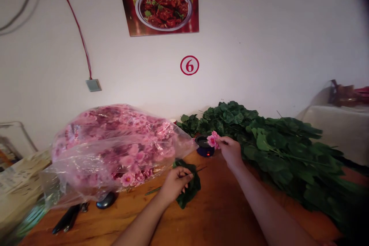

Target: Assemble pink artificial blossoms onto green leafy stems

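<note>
My left hand [176, 183] pinches a green leaf stem [188, 194], its dark leaves hanging below the fingers over the wooden table. My right hand [229, 150] is closed on a pink flower [213, 139], holding it at the rim of a small dark blue pot [205, 147] with a lit red light on its front. The contents of the pot look dark. Left of the hands, a clear plastic bag [115, 150] bulges with pink flowers. A large heap of green leafy stems [276, 150] lies to the right.
The wooden table [213, 207] runs under everything. A black tool [67, 217] and a dark rounded object [106, 200] lie at its front left. Newspaper-like sheets [20, 180] are at the far left. A white wall with a food poster [164, 4] stands behind.
</note>
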Motion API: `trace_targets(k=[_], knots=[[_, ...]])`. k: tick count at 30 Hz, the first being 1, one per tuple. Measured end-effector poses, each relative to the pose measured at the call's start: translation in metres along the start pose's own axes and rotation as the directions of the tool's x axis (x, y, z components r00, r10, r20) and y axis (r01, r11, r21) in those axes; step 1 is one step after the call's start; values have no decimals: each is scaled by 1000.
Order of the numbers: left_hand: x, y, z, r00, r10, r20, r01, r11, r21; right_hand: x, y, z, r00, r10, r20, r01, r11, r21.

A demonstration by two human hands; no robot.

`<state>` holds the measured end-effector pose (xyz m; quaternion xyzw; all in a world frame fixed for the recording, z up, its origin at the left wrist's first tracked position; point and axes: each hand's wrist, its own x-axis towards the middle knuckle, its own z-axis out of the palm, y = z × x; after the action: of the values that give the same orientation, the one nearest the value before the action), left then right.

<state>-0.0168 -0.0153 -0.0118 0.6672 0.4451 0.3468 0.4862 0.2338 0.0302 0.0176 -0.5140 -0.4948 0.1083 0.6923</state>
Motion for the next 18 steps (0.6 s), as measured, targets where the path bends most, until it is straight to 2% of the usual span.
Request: trace_targets(k=[4,7,9,14,18], knots=[[-7,3,1,986,157,-54,-145,974,172,8,7,-3,1000,-5,-16,2,981,-196],[-16,13,0,932,354,-78,-299,873,386,13,10,-6,998,58,23,-49,957,-286],[-20,19,0,891,447,-72,-360,796,486,17,14,-7,994,103,38,-86,947,-310],[-20,22,-2,825,561,-72,-411,683,604,26,17,-5,991,125,40,-102,926,-364],[-17,19,-6,820,568,-76,-363,617,698,27,9,-1,990,110,93,-63,910,-409]])
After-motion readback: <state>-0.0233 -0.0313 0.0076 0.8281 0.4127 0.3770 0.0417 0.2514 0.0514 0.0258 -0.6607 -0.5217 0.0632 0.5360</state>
